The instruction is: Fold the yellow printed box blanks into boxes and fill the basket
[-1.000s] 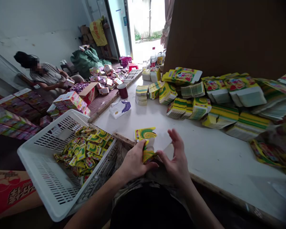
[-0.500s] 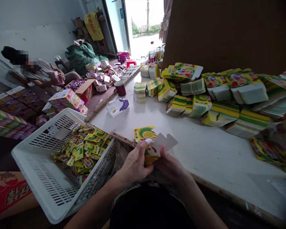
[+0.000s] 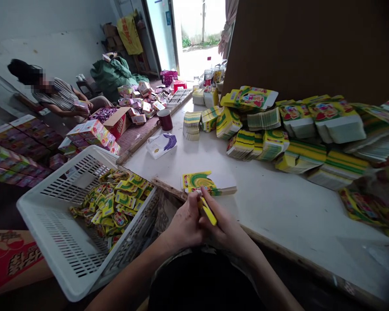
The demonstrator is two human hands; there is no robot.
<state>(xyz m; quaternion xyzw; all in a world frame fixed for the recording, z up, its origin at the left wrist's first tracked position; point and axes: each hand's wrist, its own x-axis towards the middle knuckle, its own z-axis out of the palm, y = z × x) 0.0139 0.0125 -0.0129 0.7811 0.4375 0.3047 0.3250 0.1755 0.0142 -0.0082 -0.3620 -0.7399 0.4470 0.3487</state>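
Between my two hands is a small yellow carton, mostly covered by the fingers, with one narrow yellow side showing. My left hand is closed round its left part. My right hand grips it from the right, index finger stretched along its top. Just beyond the fingers, a stack of flat yellow-and-green cartons lies at the front edge of the white table. To the left stands a white plastic basket holding a heap of small folded yellow cartons.
Bundles of flat cartons line the back and right of the table. A tissue pack and a dark mug stand at the left edge. Another person sits at far left, holding a box, near stacked pink boxes.
The white flap that stuck out from the carton no longer shows. My right hand has come in closer to my left, and the stack behind is more exposed.
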